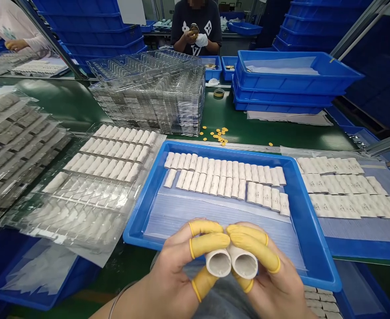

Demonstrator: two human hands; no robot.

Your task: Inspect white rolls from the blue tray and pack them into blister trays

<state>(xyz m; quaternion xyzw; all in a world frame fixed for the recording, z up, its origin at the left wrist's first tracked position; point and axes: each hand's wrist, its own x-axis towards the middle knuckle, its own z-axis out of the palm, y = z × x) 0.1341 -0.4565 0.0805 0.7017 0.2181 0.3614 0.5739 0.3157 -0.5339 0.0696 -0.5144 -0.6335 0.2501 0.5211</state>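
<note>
My left hand point(185, 261) wears yellow finger cots and is closed round a hollow white tube point(210, 262). Beside it my right hand point(268, 266), in the same kind of cots, grips a second white tube point(253, 270). The two tubes touch side by side, their open ends facing me. Both are held over the near edge of a blue tray point(142, 204) lined with thin white sheet. Rows of similar white tubes point(215, 168) lie in the tray's far half, some with small dark print.
A clear blister tray point(82, 208) partly filled with white tubes lies left. Stacked clear trays point(148, 97) and blue bins point(281, 84) stand behind, with loose yellow finger cots point(220, 133) between. More tubes point(341, 184) lie right. A person point(196, 26) works opposite; another point(12, 31) sits far left.
</note>
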